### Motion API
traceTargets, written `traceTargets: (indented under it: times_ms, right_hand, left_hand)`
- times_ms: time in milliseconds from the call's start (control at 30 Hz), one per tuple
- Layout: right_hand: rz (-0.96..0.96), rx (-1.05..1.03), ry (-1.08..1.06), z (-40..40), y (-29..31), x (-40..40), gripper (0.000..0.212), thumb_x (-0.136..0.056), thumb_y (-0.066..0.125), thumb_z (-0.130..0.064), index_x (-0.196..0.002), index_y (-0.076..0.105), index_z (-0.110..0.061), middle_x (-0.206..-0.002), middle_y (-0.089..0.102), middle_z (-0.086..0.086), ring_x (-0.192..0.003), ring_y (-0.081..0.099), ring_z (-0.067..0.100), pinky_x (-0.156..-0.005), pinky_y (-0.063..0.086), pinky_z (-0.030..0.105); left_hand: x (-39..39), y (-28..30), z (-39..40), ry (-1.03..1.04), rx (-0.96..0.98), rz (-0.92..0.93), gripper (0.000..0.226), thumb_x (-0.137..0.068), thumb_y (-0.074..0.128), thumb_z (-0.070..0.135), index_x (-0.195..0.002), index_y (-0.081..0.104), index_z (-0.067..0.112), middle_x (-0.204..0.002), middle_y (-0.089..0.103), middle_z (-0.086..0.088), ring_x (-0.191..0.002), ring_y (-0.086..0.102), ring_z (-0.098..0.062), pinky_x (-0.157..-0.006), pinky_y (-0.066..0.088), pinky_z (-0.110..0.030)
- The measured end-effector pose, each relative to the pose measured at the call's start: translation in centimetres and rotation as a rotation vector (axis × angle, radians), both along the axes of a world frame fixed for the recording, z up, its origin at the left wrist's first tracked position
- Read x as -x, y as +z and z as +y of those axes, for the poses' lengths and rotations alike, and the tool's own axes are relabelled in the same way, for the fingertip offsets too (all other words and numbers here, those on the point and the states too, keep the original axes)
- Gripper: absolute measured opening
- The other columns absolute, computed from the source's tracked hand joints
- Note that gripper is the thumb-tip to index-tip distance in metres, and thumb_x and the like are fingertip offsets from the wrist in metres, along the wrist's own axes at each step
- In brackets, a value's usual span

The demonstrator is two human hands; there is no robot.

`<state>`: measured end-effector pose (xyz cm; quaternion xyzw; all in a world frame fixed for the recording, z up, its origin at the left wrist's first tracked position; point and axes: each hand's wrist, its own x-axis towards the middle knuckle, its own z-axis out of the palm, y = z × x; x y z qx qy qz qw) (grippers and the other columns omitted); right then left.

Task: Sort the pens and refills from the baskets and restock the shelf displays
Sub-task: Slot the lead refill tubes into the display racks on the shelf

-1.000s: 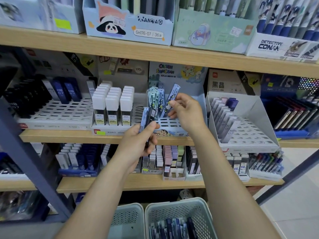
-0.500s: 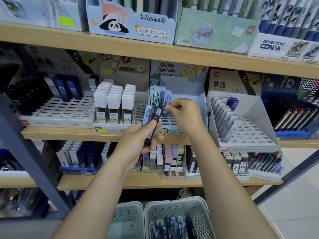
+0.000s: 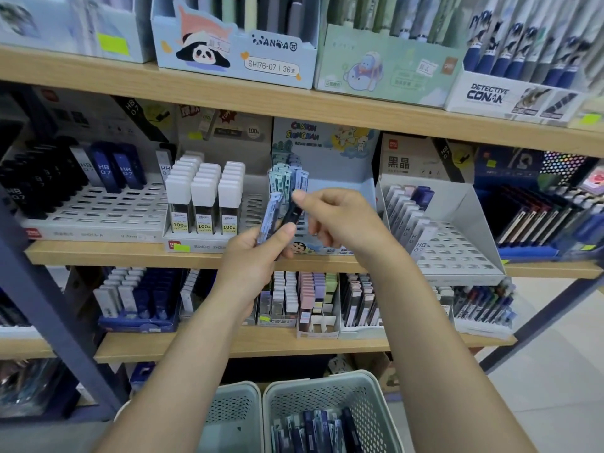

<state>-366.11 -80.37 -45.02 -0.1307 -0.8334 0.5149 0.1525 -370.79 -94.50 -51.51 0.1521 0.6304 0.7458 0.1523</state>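
Note:
My left hand (image 3: 258, 256) grips a small bunch of lead refill cases: a pale blue one (image 3: 270, 220) and a black one (image 3: 292, 214). My right hand (image 3: 340, 220) pinches the top of the black case with thumb and forefinger. Both hands hover in front of the Crayon Shinchan display tray (image 3: 340, 188) on the middle shelf, where a row of pale blue refill cases (image 3: 287, 179) stands at its left side. Below, a pale green basket (image 3: 333, 410) holds several dark and blue refill cases.
White-capped lead tubes (image 3: 204, 197) stand left of the tray. A grey HB 07 tray (image 3: 434, 230) sits to its right, a dark HB 07 rack (image 3: 72, 188) far left. A second basket (image 3: 232, 416) stands beside the first. A blue steel upright (image 3: 49, 305) crosses the left.
My right hand set a pale blue case into the display tray, then came back down to my left hand and took hold of the black case's top.

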Motion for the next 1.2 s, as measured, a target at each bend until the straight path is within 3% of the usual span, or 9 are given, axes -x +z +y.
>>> traceTargets:
  times_ms: [133,300,467,633,733,867,967,1100,1200]
  right_hand:
    - [-0.008,0.042,0.005,0.4,-0.8,-0.1,0.036,-0.093,0.067,-0.037,-0.071,0.061,-0.009,-0.060,0.063,0.001,-0.047,0.050,0.017,-0.047,0.039,0.026]
    - [0.032,0.250,0.099,1.6,-0.4,-1.3,0.025,-0.101,0.055,-0.016,-0.104,0.068,0.006,-0.075,0.064,0.014,-0.058,0.055,0.017,-0.052,0.046,0.028]
    - [0.090,0.245,0.165,2.3,0.0,-3.1,0.013,-0.099,0.058,-0.009,-0.090,0.066,-0.003,-0.077,0.067,0.006,-0.061,0.059,0.016,-0.054,0.050,0.027]
    - [0.230,0.210,0.080,5.1,1.9,-6.7,0.013,-0.100,0.056,-0.009,-0.095,0.064,-0.001,-0.072,0.066,0.005,-0.055,0.060,0.014,-0.049,0.048,0.022]
    - [0.353,0.216,-0.021,8.2,2.9,-9.3,0.018,-0.101,0.054,-0.009,-0.101,0.061,0.007,-0.082,0.065,0.017,-0.059,0.061,0.017,-0.055,0.051,0.026]
    - [0.457,0.247,-0.168,12.8,3.0,-11.7,0.011,-0.100,0.059,-0.012,-0.089,0.063,-0.010,-0.072,0.064,0.006,-0.066,0.063,0.024,-0.061,0.052,0.030]
    - [0.470,0.296,-0.262,16.1,1.7,-11.8,0.006,-0.097,0.064,-0.016,-0.097,0.062,-0.010,-0.069,0.063,0.003,-0.069,0.063,0.029,-0.066,0.052,0.037]
    - [0.411,0.287,-0.315,18.8,-0.1,-10.4,0.025,-0.099,0.061,-0.019,-0.118,0.059,-0.002,-0.071,0.064,0.002,-0.068,0.067,0.027,-0.065,0.056,0.037]
    - [0.375,0.294,-0.326,19.5,-1.2,-9.1,0.017,-0.100,0.060,-0.020,-0.108,0.060,-0.006,-0.065,0.061,-0.001,-0.068,0.069,0.026,-0.068,0.061,0.040]
  left_hand:
    - [-0.4,0.1,0.8,-0.007,0.008,-0.012,0.031,-0.097,0.060,0.042,-0.085,0.065,0.014,-0.070,0.066,0.000,-0.039,0.037,-0.004,-0.045,0.029,-0.021]
    - [-1.1,0.5,1.2,-0.072,0.005,0.007,0.026,-0.099,0.061,0.032,-0.085,0.063,0.010,-0.070,0.063,-0.005,-0.040,0.033,-0.008,-0.040,0.026,-0.018]
    - [-2.1,1.3,1.9,-0.028,-0.009,0.026,0.017,-0.095,0.068,0.028,-0.099,0.068,0.011,-0.076,0.058,-0.015,-0.041,0.032,-0.008,-0.040,0.028,-0.017]
    - [-4.4,2.4,4.8,-0.069,0.054,0.059,0.032,-0.094,0.064,0.045,-0.087,0.065,0.013,-0.065,0.057,-0.006,-0.043,0.034,-0.009,-0.049,0.031,-0.026]
    - [-5.7,2.4,7.2,-0.107,0.034,0.033,0.029,-0.099,0.059,0.039,-0.091,0.069,0.013,-0.066,0.058,0.002,-0.040,0.033,-0.008,-0.052,0.030,-0.028]
    - [-7.0,2.3,10.1,-0.077,0.068,0.005,0.025,-0.100,0.060,0.032,-0.082,0.064,0.016,-0.063,0.051,0.001,-0.043,0.032,-0.008,-0.044,0.026,-0.021]
    - [-7.4,2.1,11.7,-0.040,0.079,-0.008,0.026,-0.097,0.064,0.034,-0.079,0.056,0.017,-0.060,0.044,0.002,-0.045,0.030,-0.010,-0.042,0.025,-0.019]
    - [-7.2,2.1,13.3,-0.015,0.104,0.002,0.030,-0.092,0.066,0.047,-0.084,0.061,0.019,-0.056,0.044,0.008,-0.047,0.034,-0.009,-0.047,0.026,-0.023]
    - [-6.9,2.0,14.4,0.024,0.118,-0.011,0.034,-0.090,0.067,0.052,-0.079,0.060,0.020,-0.050,0.049,0.015,-0.047,0.041,-0.006,-0.049,0.032,-0.023]
